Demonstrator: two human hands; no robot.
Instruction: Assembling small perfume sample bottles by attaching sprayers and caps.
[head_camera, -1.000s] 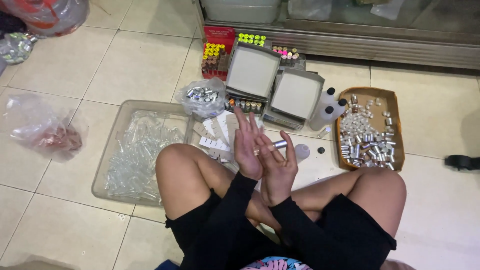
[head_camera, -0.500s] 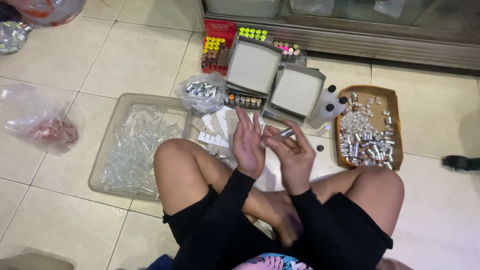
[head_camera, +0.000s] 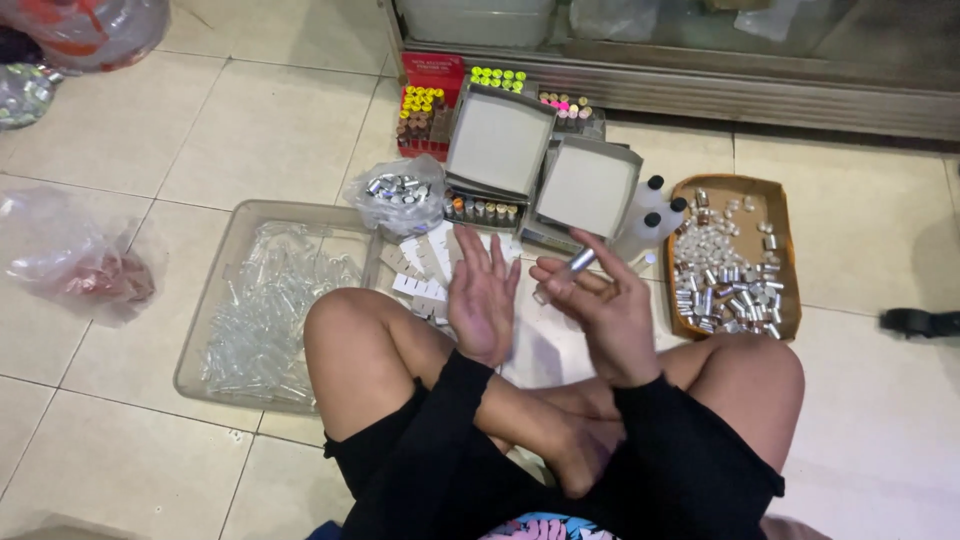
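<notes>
Pale beige tiled floor (head_camera: 130, 130) with dark grout lines, evenly lit, running up to a glass-fronted cabinet (head_camera: 700, 30) on a ribbed metal base rail (head_camera: 800, 100) along the far edge

I see the person wears black long sleeves w/ cuffs reaching both wrists. Black shorts w/ frayed hems, knees bare. At bottom edge a bit of colourful patterned cloth, pink & blue.

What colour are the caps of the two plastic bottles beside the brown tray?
Black, on the two pale bottles left of the brown tray; seen in the head view.
</notes>
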